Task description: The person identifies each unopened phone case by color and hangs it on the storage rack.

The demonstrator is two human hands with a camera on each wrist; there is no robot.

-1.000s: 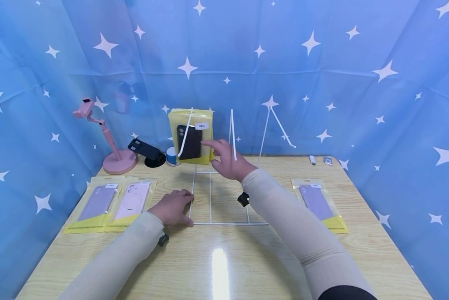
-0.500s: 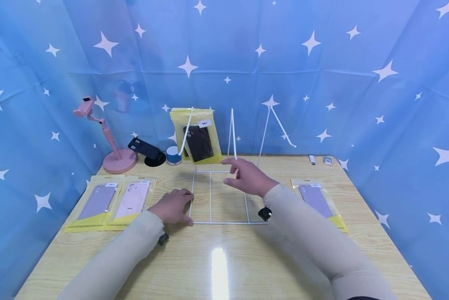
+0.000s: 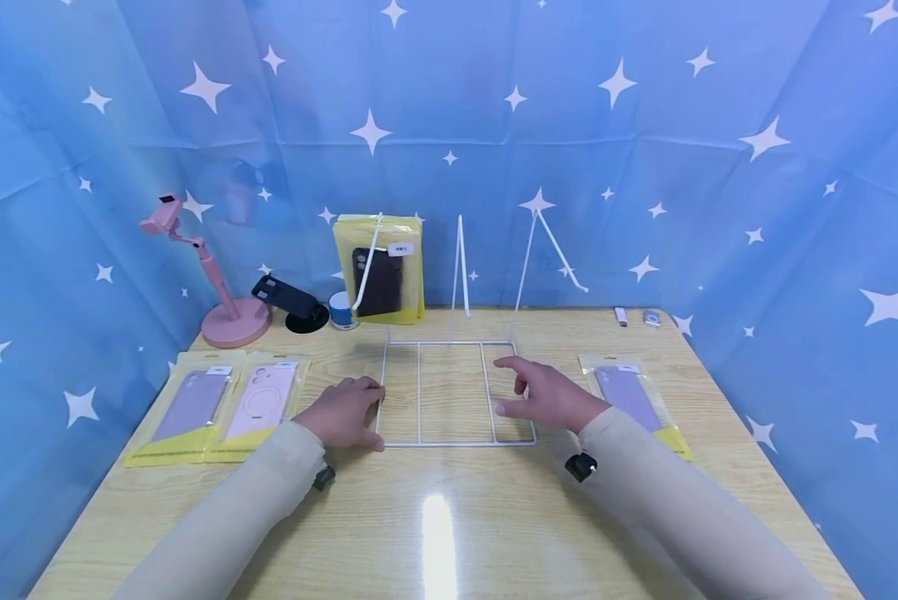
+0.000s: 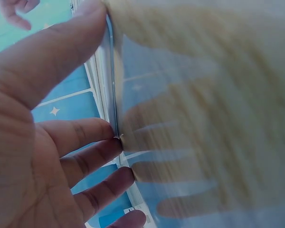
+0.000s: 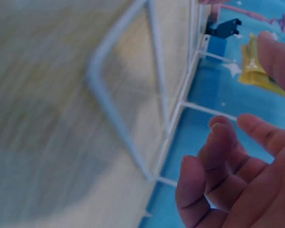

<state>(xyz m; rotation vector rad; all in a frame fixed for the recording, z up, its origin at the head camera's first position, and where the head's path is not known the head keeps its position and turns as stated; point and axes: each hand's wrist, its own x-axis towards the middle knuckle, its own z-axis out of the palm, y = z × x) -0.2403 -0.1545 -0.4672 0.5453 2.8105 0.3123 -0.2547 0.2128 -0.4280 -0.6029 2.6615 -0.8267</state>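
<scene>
A white wire rack [image 3: 456,445] stands on the table, with several prongs rising at its back. Yellow-edged packs [image 3: 411,292], the front one showing a black phone case, hang from its left prong. My left hand [image 3: 342,413] rests at the left side of the rack's base; in the left wrist view its fairly straight fingers [image 4: 99,152] and thumb touch down along the wire. Over the right part of the base hovers my right hand [image 3: 550,395], holding nothing, its index finger extended. The right wrist view shows its other fingers [image 5: 190,190] loosely bent, apart from the wire.
Two packed phone cases, one purple [image 3: 194,404] and one pink [image 3: 264,400], lie left; another purple one [image 3: 629,396] lies right. Behind stand a pink stand [image 3: 235,321], a black phone holder [image 3: 291,298] and a blue-and-white cylinder [image 3: 341,310]. Two small items [image 3: 621,316] lie back right.
My right hand has drawn away from the hanging packs, moving right and down over the base. The packs swung right, then back to hang straight. My left hand has stayed put.
</scene>
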